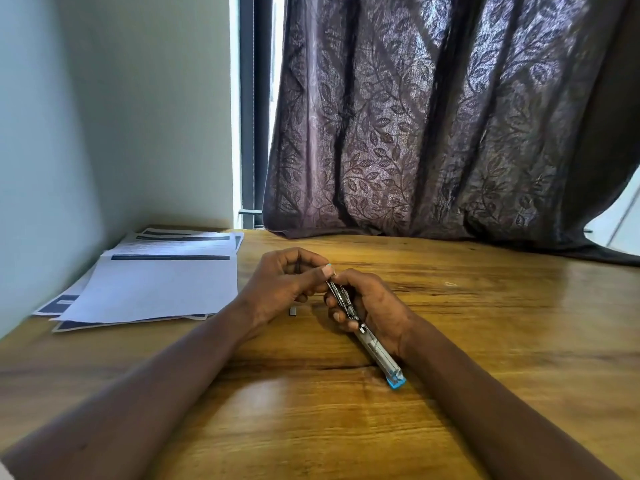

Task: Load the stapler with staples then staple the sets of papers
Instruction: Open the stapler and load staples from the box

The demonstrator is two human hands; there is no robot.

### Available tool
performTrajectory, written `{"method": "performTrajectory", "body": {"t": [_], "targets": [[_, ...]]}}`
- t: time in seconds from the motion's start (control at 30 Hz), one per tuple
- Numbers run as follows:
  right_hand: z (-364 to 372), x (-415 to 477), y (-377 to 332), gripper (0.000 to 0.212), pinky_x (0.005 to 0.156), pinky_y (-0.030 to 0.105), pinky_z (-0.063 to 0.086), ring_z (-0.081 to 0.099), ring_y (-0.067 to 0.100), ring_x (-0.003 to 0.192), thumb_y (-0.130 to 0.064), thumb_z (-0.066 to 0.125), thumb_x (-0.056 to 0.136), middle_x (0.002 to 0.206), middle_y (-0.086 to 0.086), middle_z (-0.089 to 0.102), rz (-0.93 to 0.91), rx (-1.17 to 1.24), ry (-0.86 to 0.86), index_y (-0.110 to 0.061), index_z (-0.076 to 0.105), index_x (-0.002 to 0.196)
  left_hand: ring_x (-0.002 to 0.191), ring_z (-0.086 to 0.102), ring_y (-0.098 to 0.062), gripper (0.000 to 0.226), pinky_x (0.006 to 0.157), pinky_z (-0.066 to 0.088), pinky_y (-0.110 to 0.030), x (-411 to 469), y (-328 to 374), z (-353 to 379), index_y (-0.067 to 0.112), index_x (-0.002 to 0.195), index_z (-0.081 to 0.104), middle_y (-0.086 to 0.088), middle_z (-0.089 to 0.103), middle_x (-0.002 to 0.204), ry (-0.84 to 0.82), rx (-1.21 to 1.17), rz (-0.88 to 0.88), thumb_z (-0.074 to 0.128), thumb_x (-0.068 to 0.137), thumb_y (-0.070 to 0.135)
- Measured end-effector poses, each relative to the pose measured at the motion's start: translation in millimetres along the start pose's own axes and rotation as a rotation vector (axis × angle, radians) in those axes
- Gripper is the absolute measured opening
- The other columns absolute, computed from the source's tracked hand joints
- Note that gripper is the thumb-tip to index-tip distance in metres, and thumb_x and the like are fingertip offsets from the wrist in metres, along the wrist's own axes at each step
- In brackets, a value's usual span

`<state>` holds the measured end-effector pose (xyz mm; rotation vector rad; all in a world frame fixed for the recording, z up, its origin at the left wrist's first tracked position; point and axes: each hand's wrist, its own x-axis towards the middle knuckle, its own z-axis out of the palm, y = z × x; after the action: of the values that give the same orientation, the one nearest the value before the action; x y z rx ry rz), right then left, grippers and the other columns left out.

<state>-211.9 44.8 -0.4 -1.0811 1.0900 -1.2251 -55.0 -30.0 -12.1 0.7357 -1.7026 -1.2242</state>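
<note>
— Where's the stapler (363, 332) now?

— Middle of the counter (485, 341), lifted off the wood. It lies along a line from about eleven o'clock down to five o'clock, the blue-tipped end nearest the person. Grey and metal, slim, and it looks opened out, with the staple channel showing up at the far end.

— Who has hold of it?

— The right hand (374, 306) is wrapped round its middle, grip closed firmly. The left hand (284, 282) is at the far tip, fingers pinched together. There may be a strip of staples in that pinch, but I can't tell from here.

— So is it loaded?

— I'd say not yet; loading looks like the step in hand. A small strip of staples (294, 310) lies on the counter just beside the left wrist, at about nine o'clock from the stapler.

— And the papers?

— The sets of papers (156, 285) are stacked well apart at ten o'clock, against the wall, sheets fanned loosely. No staple is visible in them, so all the stapling seems left to do.
</note>
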Motion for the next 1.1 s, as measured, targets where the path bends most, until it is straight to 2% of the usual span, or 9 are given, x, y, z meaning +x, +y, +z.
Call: {"method": "performTrajectory", "body": {"t": [0.1,0.23,0.37,0.57,0.67,0.77,0.83,0.97,1.1], "targets": [[1,0,0,0.019,0.035,0.02,0.027,0.048,0.015,0.046,-0.012,0.044,0.098,0.067,0.01,0.056,0.013,-0.003,0.006,-0.002,0.057,0.089,0.066,0.067,-0.005,0.023,0.064,0.054,-0.024,1,0,0,0.014,0.107,0.076,-0.001,0.075,0.077,0.012,0.01,-0.014,0.081,0.085,0.017],[1,3,2,0.025,0.036,0.021,0.029,0.049,0.015,0.047,-0.009,0.043,0.094,0.066,0.01,0.056,0.019,-0.006,0.006,0.004,0.062,0.103,0.069,0.072,-0.01,0.026,0.067,0.056,-0.021,0,1,2,0.014,0.111,0.074,-0.005,0.077,0.077,0.056,0.003,0.036,0.08,0.086,0.01],[4,5,4,0.027,0.038,0.021,0.034,0.049,0.017,0.05,-0.004,0.04,0.09,0.068,0.012,0.057,0.02,0.008,0.039,0.0,0.067,0.09,0.067,0.071,-0.012,0.022,0.07,0.059,-0.025,-1,2,5,0.011,0.106,0.074,-0.003,0.075,0.073,0.084,0.031,0.114,0.079,0.086,0.005],[11,4,2,0.026,0.044,0.024,0.037,0.05,0.018,0.05,0.0,0.039,0.086,0.07,0.014,0.058,0.019,0.034,0.084,-0.002,0.064,0.085,0.068,0.072,-0.013,0.015,0.072,0.061,-0.029,1,-1,6,0.013,0.097,0.077,-0.003,0.076,0.075,0.143,0.094,0.176,0.081,0.084,0.006],[14,4,3,0.025,0.046,0.025,0.048,0.058,0.021,0.053,0.0,0.041,0.09,0.079,0.02,0.065,-0.027,0.056,0.092,0.0,0.061,0.103,0.072,0.073,-0.017,0.011,0.074,0.063,-0.033,2,-3,2,0.015,0.095,0.078,-0.004,0.076,0.079,0.17,0.117,0.162,0.081,0.085,0.011],[13,4,3,0.029,0.051,0.031,0.056,0.064,0.029,0.059,0.005,0.04,0.092,0.092,0.029,0.069,-0.084,0.095,0.072,-0.01,0.05,0.116,0.076,0.075,-0.025,0.012,0.075,0.064,-0.038,4,-5,-3,0.013,0.098,0.077,-0.009,0.076,0.083,0.175,0.07,0.095,0.079,0.086,0.012],[13,5,4,0.027,0.055,0.033,0.059,0.065,0.031,0.063,0.006,0.04,0.092,0.094,0.029,0.07,-0.108,0.07,0.046,-0.01,0.052,0.11,0.073,0.075,-0.022,0.013,0.073,0.063,-0.036,4,-6,-4,0.01,0.1,0.076,-0.012,0.077,0.085,0.176,0.025,0.056,0.079,0.087,0.01],[11,7,7,0.021,0.069,0.038,0.061,0.068,0.036,0.073,0.001,0.043,0.093,0.095,0.03,0.069,-0.106,0.046,0.019,-0.001,0.063,0.085,0.067,0.072,-0.015,0.013,0.066,0.059,-0.026,4,-4,-5,0.006,0.1,0.076,-0.011,0.076,0.082,0.188,-0.01,0.021,0.078,0.087,0.007],[11,5,5,0.028,0.069,0.038,0.062,0.069,0.037,0.075,-0.003,0.044,0.093,0.097,0.029,0.069,-0.075,0.105,0.009,0.0,0.064,0.073,0.065,0.072,-0.012,0.014,0.063,0.058,-0.023,6,-1,-7,0.004,0.1,0.076,-0.008,0.076,0.078,0.218,-0.022,0.009,0.078,0.087,0.008]]}}
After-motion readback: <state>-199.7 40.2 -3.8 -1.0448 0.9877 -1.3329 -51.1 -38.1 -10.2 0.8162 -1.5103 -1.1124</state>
